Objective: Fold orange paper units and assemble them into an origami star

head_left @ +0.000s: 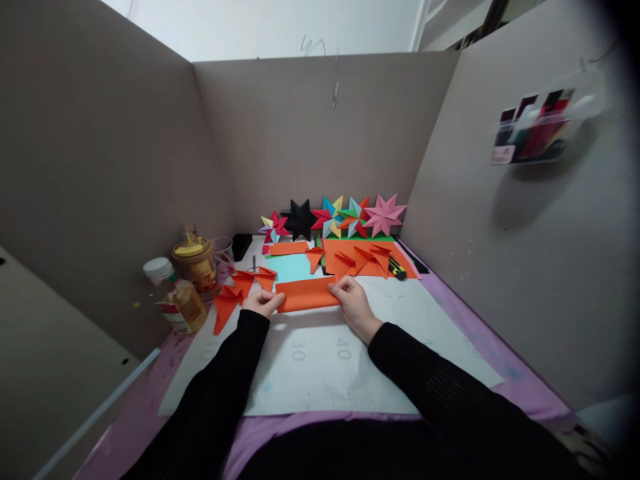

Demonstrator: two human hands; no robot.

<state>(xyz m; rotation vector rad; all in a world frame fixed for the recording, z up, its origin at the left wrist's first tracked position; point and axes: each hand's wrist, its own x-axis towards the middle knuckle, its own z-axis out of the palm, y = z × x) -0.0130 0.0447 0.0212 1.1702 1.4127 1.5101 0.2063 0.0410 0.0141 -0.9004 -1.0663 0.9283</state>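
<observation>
The left hand [263, 303] is pinching one end of an orange paper [306, 295], and the right hand [354, 305] is gripping the other end, its thumb pressing near the upper corner. The paper is stretching between them, apparently just above the white mat [320, 387] on the bench [525, 387]; whether it is folded double, I cannot tell.

If the two hands are pulling unevenly, the paper could be skewing, and any crease made then would likely be running off true. Too hard a pull could be tearing it at the pinched ends; too tight a thumb could be leaving a stray dent.

Folded pieces [227, 307] are lying close by the left hand, so a sideways sweep of that wrist could be crushing their points. The bottle [175, 293] is standing just beyond them, and a knocked, leaking bottle could be wetting the paper. Past the right hand, the knife [397, 269] is lying on an orange sheet [336, 247]; if its blade is out, which I cannot see, a careless reach could be cutting fingers.
</observation>
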